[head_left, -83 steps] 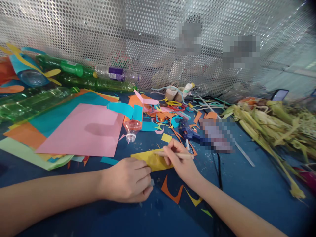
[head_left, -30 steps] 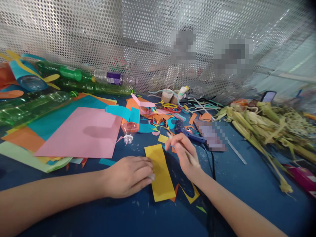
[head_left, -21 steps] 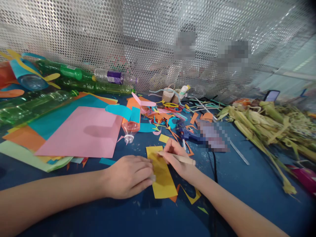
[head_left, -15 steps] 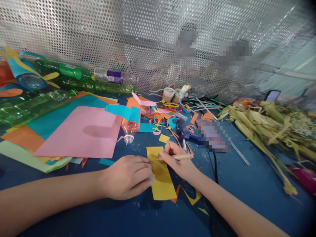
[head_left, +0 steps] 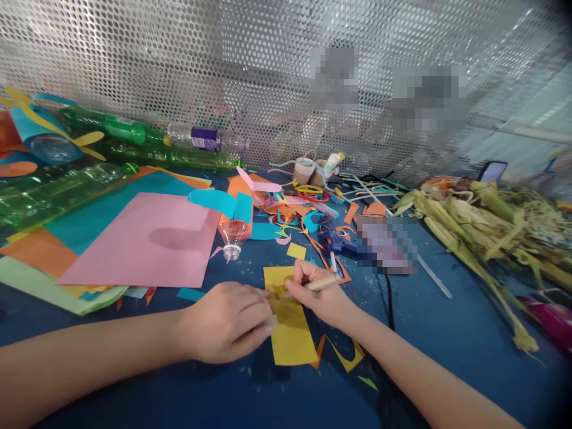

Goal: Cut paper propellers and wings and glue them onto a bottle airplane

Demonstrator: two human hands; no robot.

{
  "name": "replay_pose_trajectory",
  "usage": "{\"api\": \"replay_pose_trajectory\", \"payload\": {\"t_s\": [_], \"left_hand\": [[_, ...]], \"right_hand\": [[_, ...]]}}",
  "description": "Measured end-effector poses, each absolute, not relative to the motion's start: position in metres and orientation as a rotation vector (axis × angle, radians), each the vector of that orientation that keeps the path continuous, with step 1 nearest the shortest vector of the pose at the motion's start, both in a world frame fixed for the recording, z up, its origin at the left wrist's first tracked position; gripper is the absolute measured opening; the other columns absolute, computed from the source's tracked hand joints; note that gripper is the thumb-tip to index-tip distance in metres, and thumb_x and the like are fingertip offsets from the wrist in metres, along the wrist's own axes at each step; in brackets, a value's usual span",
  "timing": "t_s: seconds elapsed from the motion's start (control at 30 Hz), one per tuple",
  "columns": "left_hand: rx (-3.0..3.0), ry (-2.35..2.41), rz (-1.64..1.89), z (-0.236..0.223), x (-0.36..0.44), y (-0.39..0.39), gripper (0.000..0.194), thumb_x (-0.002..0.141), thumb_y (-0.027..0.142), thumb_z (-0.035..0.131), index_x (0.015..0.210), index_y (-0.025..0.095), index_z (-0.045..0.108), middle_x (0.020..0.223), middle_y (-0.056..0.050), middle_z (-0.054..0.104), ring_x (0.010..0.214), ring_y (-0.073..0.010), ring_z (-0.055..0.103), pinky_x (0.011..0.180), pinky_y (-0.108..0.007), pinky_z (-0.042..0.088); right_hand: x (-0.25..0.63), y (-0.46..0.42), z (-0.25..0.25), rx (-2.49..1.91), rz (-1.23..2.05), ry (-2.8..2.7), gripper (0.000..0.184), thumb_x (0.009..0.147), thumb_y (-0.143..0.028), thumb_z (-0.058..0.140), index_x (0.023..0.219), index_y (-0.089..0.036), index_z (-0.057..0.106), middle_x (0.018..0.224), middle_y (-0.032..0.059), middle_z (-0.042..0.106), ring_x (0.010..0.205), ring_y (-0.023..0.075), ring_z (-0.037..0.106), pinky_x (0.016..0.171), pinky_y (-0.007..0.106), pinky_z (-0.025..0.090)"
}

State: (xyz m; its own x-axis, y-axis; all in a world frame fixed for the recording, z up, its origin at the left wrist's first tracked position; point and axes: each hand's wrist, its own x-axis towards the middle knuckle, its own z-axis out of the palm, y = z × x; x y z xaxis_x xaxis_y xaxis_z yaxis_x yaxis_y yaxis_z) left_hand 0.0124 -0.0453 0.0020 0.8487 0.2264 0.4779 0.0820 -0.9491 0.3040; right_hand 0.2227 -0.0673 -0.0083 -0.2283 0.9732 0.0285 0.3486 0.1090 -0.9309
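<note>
A strip of yellow paper (head_left: 292, 336) lies on the blue table in front of me. My right hand (head_left: 317, 292) is closed round a pale wooden pencil (head_left: 325, 282), its point down at the paper's upper half. At the strip's left edge rests my left hand (head_left: 235, 322), fingers curled together. A small whitish bit (head_left: 273, 321) shows at its fingertips, too blurred to name. Just beyond the strip lies a small yellow paper square (head_left: 297, 250). Orange and yellow offcuts (head_left: 346, 357) sit by its lower right corner.
To the left are coloured sheets topped by a pink sheet (head_left: 147, 244), and green plastic bottles (head_left: 67, 190). A cut bottle top (head_left: 235, 235) with paper pieces stands near centre. A blue glue gun (head_left: 337, 241) and corn husks (head_left: 482, 232) are on the right. A perforated metal screen (head_left: 268, 71) rises behind.
My right hand has shifted slightly left and down, with the pencil now tilted more steeply. My left hand and the yellow strip have barely moved.
</note>
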Motion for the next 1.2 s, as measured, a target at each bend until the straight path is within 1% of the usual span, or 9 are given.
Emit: {"api": "replay_pose_trajectory", "payload": {"t_s": [0.2, 0.4, 0.57, 0.9, 1.2], "left_hand": [[2.748, 0.234, 0.774, 0.0024, 0.0126, -0.0454, 0.015, 0.084, 0.018, 0.042, 0.087, 0.014, 0.056, 0.075, -0.008, 0.067, 0.084, -0.0188, 0.065, 0.077, -0.031, 0.054], [2.753, 0.243, 0.773, 0.0033, 0.0137, -0.0451, 0.015, 0.086, 0.018, 0.040, 0.086, 0.015, 0.054, 0.078, -0.007, 0.067, 0.081, -0.0170, 0.066, 0.076, -0.030, 0.054], [2.742, 0.244, 0.790, 0.0037, 0.0139, -0.0454, 0.015, 0.086, 0.018, 0.039, 0.086, 0.015, 0.054, 0.078, -0.007, 0.068, 0.080, -0.0171, 0.066, 0.074, -0.030, 0.055], [2.734, 0.269, 0.782, 0.0029, 0.0137, -0.0452, 0.015, 0.086, 0.018, 0.040, 0.086, 0.015, 0.055, 0.075, -0.006, 0.068, 0.080, -0.0168, 0.066, 0.076, -0.029, 0.054], [2.735, 0.258, 0.799, 0.0035, 0.0142, -0.0453, 0.015, 0.086, 0.018, 0.040, 0.084, 0.016, 0.055, 0.075, -0.006, 0.068, 0.079, -0.0167, 0.066, 0.077, -0.030, 0.055]], "right_hand": [[0.2239, -0.0676, -0.0108, -1.293, 1.168, -1.660, 0.025, 0.082, -0.024, 0.049, 0.063, -0.021, 0.033, 0.049, -0.0091, 0.031, 0.043, 0.0073, 0.025, 0.044, 0.021, 0.020], [0.2245, -0.0679, -0.0121, -1.289, 1.181, -1.663, 0.026, 0.083, -0.024, 0.049, 0.063, -0.021, 0.033, 0.050, -0.0090, 0.031, 0.044, 0.0072, 0.025, 0.044, 0.021, 0.020], [0.2246, -0.0673, -0.0124, -1.291, 1.177, -1.679, 0.025, 0.083, -0.024, 0.049, 0.063, -0.021, 0.033, 0.050, -0.0088, 0.032, 0.044, 0.0070, 0.026, 0.044, 0.021, 0.021], [0.2242, -0.0670, -0.0118, -1.294, 1.153, -1.679, 0.025, 0.082, -0.023, 0.048, 0.063, -0.021, 0.032, 0.048, -0.0096, 0.030, 0.042, 0.0067, 0.024, 0.045, 0.022, 0.021], [0.2237, -0.0683, -0.0107, -1.311, 1.164, -1.691, 0.025, 0.083, -0.024, 0.048, 0.063, -0.021, 0.033, 0.047, -0.0094, 0.032, 0.042, 0.0063, 0.026, 0.044, 0.022, 0.020]]}}
